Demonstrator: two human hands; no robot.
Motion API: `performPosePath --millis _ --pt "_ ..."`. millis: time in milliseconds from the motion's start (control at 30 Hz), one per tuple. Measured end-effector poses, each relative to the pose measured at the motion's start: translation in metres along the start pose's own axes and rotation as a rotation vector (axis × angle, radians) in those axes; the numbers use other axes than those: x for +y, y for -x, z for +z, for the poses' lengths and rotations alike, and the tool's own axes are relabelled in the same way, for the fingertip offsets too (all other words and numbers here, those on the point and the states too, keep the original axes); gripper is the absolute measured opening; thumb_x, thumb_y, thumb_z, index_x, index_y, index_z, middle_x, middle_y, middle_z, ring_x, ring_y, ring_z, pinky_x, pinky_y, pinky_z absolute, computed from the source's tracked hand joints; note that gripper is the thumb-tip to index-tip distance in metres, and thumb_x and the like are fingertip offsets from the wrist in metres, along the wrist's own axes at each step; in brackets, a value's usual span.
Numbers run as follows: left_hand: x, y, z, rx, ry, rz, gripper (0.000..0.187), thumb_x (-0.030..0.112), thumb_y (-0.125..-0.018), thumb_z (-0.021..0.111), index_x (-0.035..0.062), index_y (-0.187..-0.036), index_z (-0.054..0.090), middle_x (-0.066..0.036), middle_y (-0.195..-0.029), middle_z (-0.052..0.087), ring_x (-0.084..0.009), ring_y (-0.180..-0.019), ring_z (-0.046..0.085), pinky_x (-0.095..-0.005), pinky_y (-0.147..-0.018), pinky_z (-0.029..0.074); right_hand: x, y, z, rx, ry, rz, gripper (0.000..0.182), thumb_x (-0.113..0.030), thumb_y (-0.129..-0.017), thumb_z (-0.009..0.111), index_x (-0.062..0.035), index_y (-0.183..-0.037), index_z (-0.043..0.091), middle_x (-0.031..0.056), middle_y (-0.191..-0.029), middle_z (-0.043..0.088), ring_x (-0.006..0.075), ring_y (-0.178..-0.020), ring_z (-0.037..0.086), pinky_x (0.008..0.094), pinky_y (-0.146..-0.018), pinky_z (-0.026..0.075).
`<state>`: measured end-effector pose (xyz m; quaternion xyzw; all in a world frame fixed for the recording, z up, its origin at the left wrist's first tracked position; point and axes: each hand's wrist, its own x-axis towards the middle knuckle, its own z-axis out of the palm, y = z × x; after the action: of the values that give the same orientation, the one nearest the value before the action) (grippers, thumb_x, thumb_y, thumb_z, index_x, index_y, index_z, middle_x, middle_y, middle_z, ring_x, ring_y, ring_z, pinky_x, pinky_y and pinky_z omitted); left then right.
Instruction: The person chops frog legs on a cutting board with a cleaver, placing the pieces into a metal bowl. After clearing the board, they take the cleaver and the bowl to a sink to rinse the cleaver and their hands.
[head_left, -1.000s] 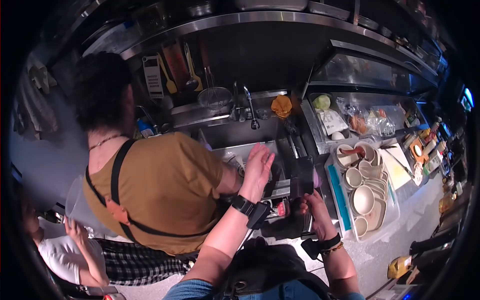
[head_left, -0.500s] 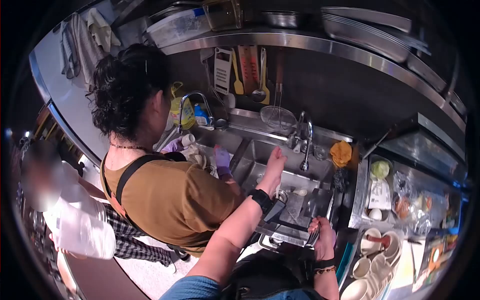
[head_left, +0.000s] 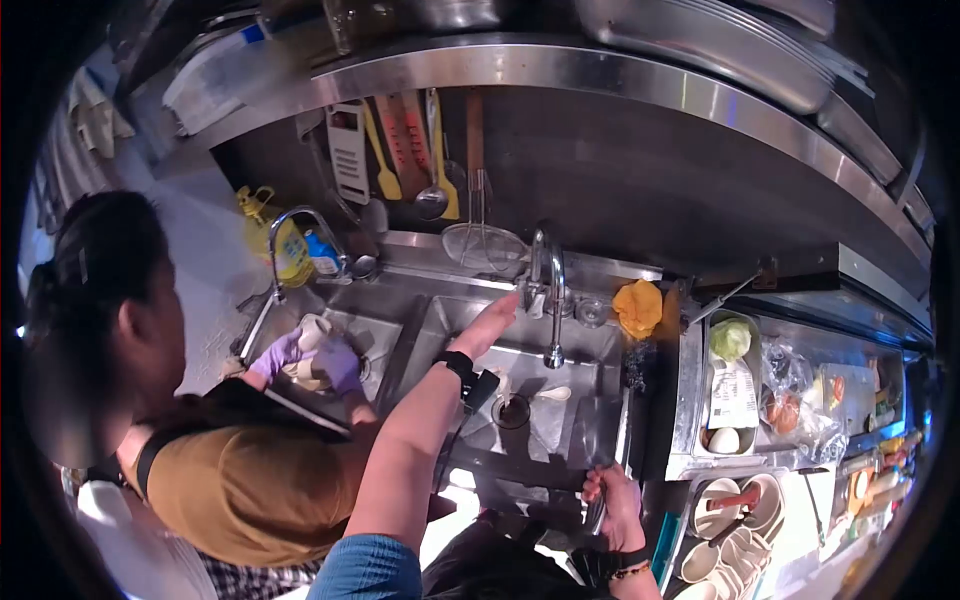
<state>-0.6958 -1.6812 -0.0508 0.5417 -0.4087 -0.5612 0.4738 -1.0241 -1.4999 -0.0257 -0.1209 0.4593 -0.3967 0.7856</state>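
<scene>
My left hand (head_left: 490, 326) reaches across the sink (head_left: 425, 345) with its fingers stretched out, the fingertips right at the base of the chrome tap (head_left: 556, 310). A dark watch (head_left: 458, 370) is on that wrist. My right hand (head_left: 616, 495) is closed low at the sink's front right, around thin metal utensils (head_left: 597, 518) whose exact kind I cannot tell. Just above the fist shows a dark flat piece (head_left: 600, 430). A white spoon (head_left: 552, 394) lies in the basin beside the round drain (head_left: 511, 411).
At left a co-worker in a brown shirt (head_left: 250, 490) handles a white cup (head_left: 314, 332) with purple gloves (head_left: 340, 364) over another basin. An orange cloth (head_left: 638, 308) lies right of the tap. Beyond stand food trays (head_left: 690, 400) and a bin of white ladles (head_left: 735, 550).
My view has turned right and my left hand has moved forward to the tap. The co-worker's gloved hands have come together around the cup.
</scene>
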Motion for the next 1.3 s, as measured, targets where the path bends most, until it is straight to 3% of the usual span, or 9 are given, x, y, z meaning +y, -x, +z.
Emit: performPosePath --millis 200,433,567,667,700,733,933,1100,1300 --pt "-0.022 -0.069 -0.02 -0.231 -0.163 -0.006 0.07 -0.011 -0.074 0.04 0.0006 -0.141 0.024 -0.013 -0.146 0.026 -0.0217 -0.136 0.023 -0.0307 -0.111 0.016 0.01 -0.013 -0.004 0.002 -0.022 -0.005 0.02 -0.001 -0.083 0.043 -0.0068 -0.102 0.044 0.0049 -0.071 0.047 0.0122 -0.053 0.046 0.0248 -0.046 0.041" --pt "-0.037 -0.107 -0.02 -0.361 -0.556 0.053 0.065 -0.015 -0.071 0.039 0.0109 -0.131 0.043 -0.012 -0.128 0.05 -0.0216 -0.122 0.044 -0.0289 -0.102 0.032 0.015 -0.018 0.008 0.052 -0.013 -0.04 0.01 -0.001 -0.085 0.042 -0.0053 -0.094 0.045 0.0056 -0.07 0.047 0.0123 -0.053 0.045 0.0243 -0.046 0.041" --pt "-0.045 -0.069 -0.017 -0.291 -0.792 0.344 0.055 -0.003 -0.079 0.046 0.0089 -0.132 0.043 -0.008 -0.123 0.053 -0.016 -0.115 0.047 -0.0247 -0.098 0.033 0.016 -0.022 0.011 0.056 0.007 -0.036 0.007 -0.002 -0.086 0.043 -0.0059 -0.092 0.043 0.0052 -0.069 0.046 0.012 -0.053 0.045 0.0241 -0.047 0.04" --pt "-0.048 -0.028 0.002 0.026 -0.321 0.042 0.043 0.007 -0.086 0.05 0.0046 -0.129 0.046 -0.012 -0.116 0.058 -0.018 -0.108 0.052 -0.0257 -0.092 0.039 0.016 -0.03 0.009 0.062 -0.028 -0.022 0.01 -0.004 -0.087 0.045 -0.007 -0.096 0.043 0.0047 -0.07 0.047 0.0117 -0.054 0.046 0.0237 -0.047 0.04" --pt "-0.081 -0.021 0.01 0.156 -0.066 0.242 0.035 0.014 -0.09 0.051 0.0025 -0.124 0.051 -0.008 -0.105 0.061 -0.0132 -0.096 0.055 -0.0244 -0.083 0.042 0.016 -0.034 0.006 0.059 -0.044 -0.007 0.013 -0.004 -0.086 0.045 -0.0079 -0.099 0.044 0.0039 -0.07 0.048 0.0114 -0.054 0.047 0.0236 -0.047 0.041" --pt "-0.092 -0.007 0.018 0.225 0.173 0.034 0.024 0.014 -0.091 0.051 0.0034 -0.112 0.058 -0.005 -0.094 0.062 -0.01 -0.084 0.056 -0.0238 -0.074 0.045 0.017 -0.032 0.005 0.061 -0.061 0.014 0.016 -0.003 -0.086 0.045 -0.0089 -0.101 0.045 0.0032 -0.071 0.048 0.0111 -0.054 0.048 0.0235 -0.047 0.042" --pt "-0.157 0.004 0.08 0.361 0.988 -0.506 0.01 0.002 -0.088 0.051 0.005 -0.095 0.058 -0.005 -0.086 0.061 -0.0139 -0.075 0.059 -0.0273 -0.07 0.052 0.009 -0.022 0.018 0.067 -0.117 -0.029 0.011 -0.003 -0.086 0.046 -0.0074 -0.095 0.042 0.0039 -0.069 0.046 0.0114 -0.053 0.046 0.0238 -0.046 0.041" --pt "-0.145 -0.027 0.11 0.417 1.093 -0.591 0.008 0.007 -0.091 0.049 0.0032 -0.095 0.054 -0.009 -0.078 0.056 -0.0141 -0.064 0.054 -0.0231 -0.055 0.049 0.011 -0.017 0.006 0.094 -0.158 -0.047 0.009 -0.003 -0.087 0.045 -0.0061 -0.095 0.041 0.0043 -0.069 0.046 0.0115 -0.053 0.046 0.0237 -0.046 0.04" --pt "-0.174 -0.042 0.095 0.138 1.208 -0.542 0.017 0.016 -0.096 0.041 0.0077 -0.085 0.051 -0.004 -0.067 0.044 -0.014 -0.049 0.036 -0.0262 -0.042 0.035 0.016 -0.011 -0.002 0.169 -0.167 -0.047 0.008 -0.005 -0.089 0.045 -0.0062 -0.097 0.042 0.0038 -0.071 0.047 0.0106 -0.054 0.046 0.0219 -0.047 0.041"
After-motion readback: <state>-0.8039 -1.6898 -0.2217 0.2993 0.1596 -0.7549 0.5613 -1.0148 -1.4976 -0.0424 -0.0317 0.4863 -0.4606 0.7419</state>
